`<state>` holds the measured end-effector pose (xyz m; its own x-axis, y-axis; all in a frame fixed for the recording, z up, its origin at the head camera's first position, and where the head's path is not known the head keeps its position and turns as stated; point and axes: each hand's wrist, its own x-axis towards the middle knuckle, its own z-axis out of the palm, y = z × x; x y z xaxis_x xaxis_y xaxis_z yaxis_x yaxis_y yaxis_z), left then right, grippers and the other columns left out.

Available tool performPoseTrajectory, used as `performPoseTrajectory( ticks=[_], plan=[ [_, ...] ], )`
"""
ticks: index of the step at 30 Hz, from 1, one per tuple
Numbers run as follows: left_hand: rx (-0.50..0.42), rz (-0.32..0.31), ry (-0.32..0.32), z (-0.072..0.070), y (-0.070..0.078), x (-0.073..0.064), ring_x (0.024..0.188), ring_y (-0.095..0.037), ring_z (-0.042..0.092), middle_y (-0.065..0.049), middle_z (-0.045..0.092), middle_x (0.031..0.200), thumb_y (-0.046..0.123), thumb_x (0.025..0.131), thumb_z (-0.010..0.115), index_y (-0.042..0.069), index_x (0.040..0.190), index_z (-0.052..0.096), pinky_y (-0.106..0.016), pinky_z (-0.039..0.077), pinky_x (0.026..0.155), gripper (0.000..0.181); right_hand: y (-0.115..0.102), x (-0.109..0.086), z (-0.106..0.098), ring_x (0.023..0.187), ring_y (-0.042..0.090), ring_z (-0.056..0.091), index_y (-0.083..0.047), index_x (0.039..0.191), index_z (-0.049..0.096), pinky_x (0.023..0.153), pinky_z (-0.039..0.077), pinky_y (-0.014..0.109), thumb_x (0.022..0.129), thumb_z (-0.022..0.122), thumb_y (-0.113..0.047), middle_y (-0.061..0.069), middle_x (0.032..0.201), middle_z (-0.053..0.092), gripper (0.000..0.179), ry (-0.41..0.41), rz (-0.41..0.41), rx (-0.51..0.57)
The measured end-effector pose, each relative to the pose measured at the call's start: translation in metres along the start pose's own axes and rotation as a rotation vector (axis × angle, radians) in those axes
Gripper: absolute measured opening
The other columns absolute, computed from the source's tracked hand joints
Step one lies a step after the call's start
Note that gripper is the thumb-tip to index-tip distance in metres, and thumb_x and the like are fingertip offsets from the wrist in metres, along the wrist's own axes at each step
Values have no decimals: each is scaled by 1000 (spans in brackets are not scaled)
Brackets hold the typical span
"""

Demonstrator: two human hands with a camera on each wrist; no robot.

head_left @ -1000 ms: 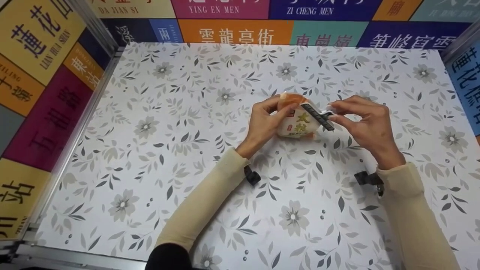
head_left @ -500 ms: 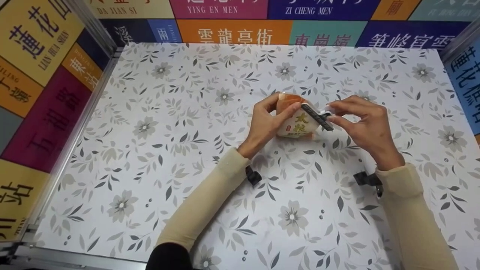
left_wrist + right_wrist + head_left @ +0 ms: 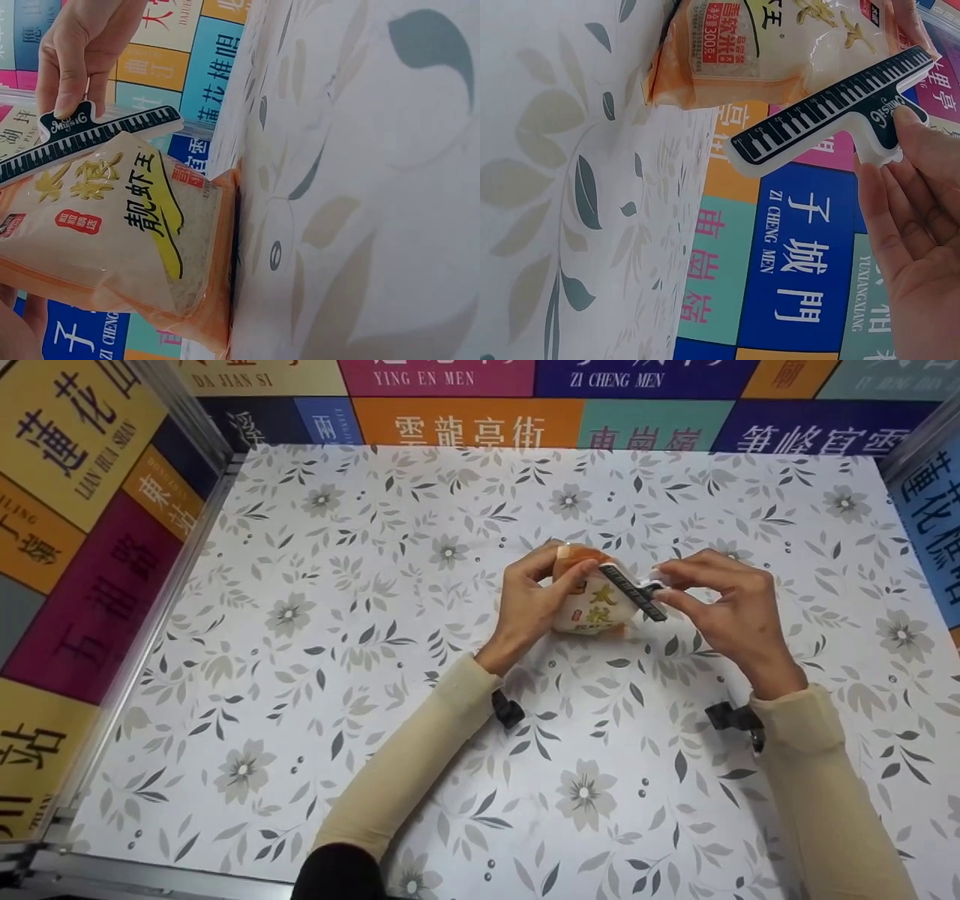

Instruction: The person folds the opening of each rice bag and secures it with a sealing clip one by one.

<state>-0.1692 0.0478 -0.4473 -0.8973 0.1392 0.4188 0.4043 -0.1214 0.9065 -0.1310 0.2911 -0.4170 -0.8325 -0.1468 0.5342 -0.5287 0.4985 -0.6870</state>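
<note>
A small clear-and-orange plastic bag of rice [image 3: 592,611] stands on the table, its lower end at the tabletop in the left wrist view. My left hand [image 3: 527,601] grips the bag's upper left side, thumb across the front. With thumb and fingers my right hand [image 3: 731,598] pinches the handle of a long bag clip [image 3: 634,592], black and white with a piano-key print. The clip [image 3: 94,141] slants along the bag's upper right edge. In the right wrist view, one end of the clip [image 3: 817,109] sticks out past the bag. My left fingers behind the bag are hidden.
A white cover with grey flowers and leaves [image 3: 292,615] spreads over the table. Colourful panels with Chinese lettering [image 3: 465,424] rise along the back and sides. A metal frame rail [image 3: 161,592] runs along the left edge. Small black cameras [image 3: 507,711] sit at both wrists.
</note>
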Motion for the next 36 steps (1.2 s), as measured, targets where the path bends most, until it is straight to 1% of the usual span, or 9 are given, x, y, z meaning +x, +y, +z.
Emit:
performPoseTrajectory(
  ticks=[3, 6, 8, 14, 17, 20, 24, 30, 36],
  plan=[
    [-3, -9, -13, 0, 2, 2, 88, -8, 66, -13, 74, 101, 14, 97, 75, 0, 99, 77, -24, 55, 74, 14, 1, 0, -1, 89, 1, 73, -4, 108, 82, 82, 56, 14, 77, 87, 8, 12, 96, 79, 33, 3, 1, 25],
    [-15, -13, -24, 0, 3, 3, 91, -8, 65, -13, 76, 105, 14, 98, 74, 2, 106, 79, -24, 54, 78, 16, 3, 0, -1, 90, 2, 73, -4, 108, 82, 82, 57, 14, 77, 86, 8, 6, 97, 79, 33, 9, 3, 41],
    [-15, -4, -25, 1, 3, 3, 88, -7, 63, -13, 76, 105, 13, 98, 73, 1, 108, 79, -23, 53, 77, 16, 3, 0, -1, 89, 1, 73, -4, 108, 82, 81, 56, 14, 77, 86, 8, 3, 97, 79, 33, 14, 6, 38],
    [16, 27, -5, 3, 2, 4, 86, -4, 63, -15, 76, 102, 11, 97, 74, -2, 103, 78, -24, 55, 75, 14, -1, 1, 0, 87, 2, 74, -4, 108, 82, 81, 57, 15, 76, 86, 10, -1, 98, 79, 34, 32, 33, 57],
    [37, 15, 2, 3, 3, 4, 85, -3, 65, -14, 76, 102, 12, 96, 75, -1, 102, 77, -24, 57, 75, 14, -6, 5, 1, 86, 1, 74, -3, 108, 82, 80, 58, 15, 77, 86, 10, -1, 97, 79, 34, 34, 26, 55],
    [46, -21, 12, 2, 3, 3, 83, -3, 68, -14, 78, 103, 13, 96, 75, 0, 104, 77, -25, 58, 74, 15, -9, 7, 1, 86, -1, 74, -5, 108, 82, 80, 58, 14, 77, 87, 7, 0, 97, 79, 34, 29, 8, 28],
    [53, -65, 14, 1, 4, 2, 84, -3, 70, -14, 79, 104, 15, 96, 76, 0, 105, 77, -26, 60, 75, 17, -9, 6, 1, 85, -1, 74, -5, 108, 83, 80, 57, 13, 76, 88, 7, 3, 96, 80, 34, 30, 12, 14],
    [61, -75, 19, 0, 4, 0, 85, -4, 71, -14, 80, 101, 15, 95, 77, 0, 102, 78, -26, 60, 78, 16, -9, 6, 2, 86, -2, 74, -6, 108, 83, 80, 57, 14, 77, 88, 7, 5, 96, 80, 34, 27, 7, 10],
    [71, -70, 8, 0, 4, 0, 86, -3, 71, -14, 80, 103, 15, 95, 77, 0, 103, 79, -26, 61, 79, 17, -9, 8, 4, 84, -3, 74, -4, 107, 82, 79, 58, 14, 76, 87, 10, 0, 96, 79, 34, 34, -6, 29]
  ],
)
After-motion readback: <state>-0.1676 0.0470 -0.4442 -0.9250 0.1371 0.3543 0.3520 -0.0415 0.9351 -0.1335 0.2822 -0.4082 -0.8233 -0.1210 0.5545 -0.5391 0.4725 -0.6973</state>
